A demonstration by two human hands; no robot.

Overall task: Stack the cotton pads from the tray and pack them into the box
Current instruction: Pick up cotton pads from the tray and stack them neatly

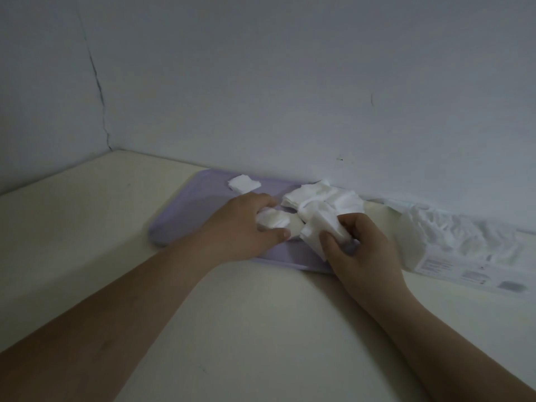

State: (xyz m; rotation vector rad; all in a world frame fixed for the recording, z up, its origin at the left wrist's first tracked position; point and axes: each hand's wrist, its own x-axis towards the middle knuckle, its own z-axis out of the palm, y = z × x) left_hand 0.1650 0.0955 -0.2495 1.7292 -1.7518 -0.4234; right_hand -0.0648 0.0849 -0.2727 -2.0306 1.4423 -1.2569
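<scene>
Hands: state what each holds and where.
Left hand grips a small pad bunch by its left end; right hand pinches a pad stack at its right edge.

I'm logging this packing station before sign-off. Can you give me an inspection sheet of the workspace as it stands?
Surface: cream table, dimly lit.
Job's things: lavender tray holding a loose pile of cotton pads and separate pads at its far edge; white package right of the tray, by the wall.
Clutter: nothing seen.
Hands: left hand grips a few pads; right hand grips a small stack.
Cables: nothing seen.
Surroundings: grey wall, cracked near the corner.
</scene>
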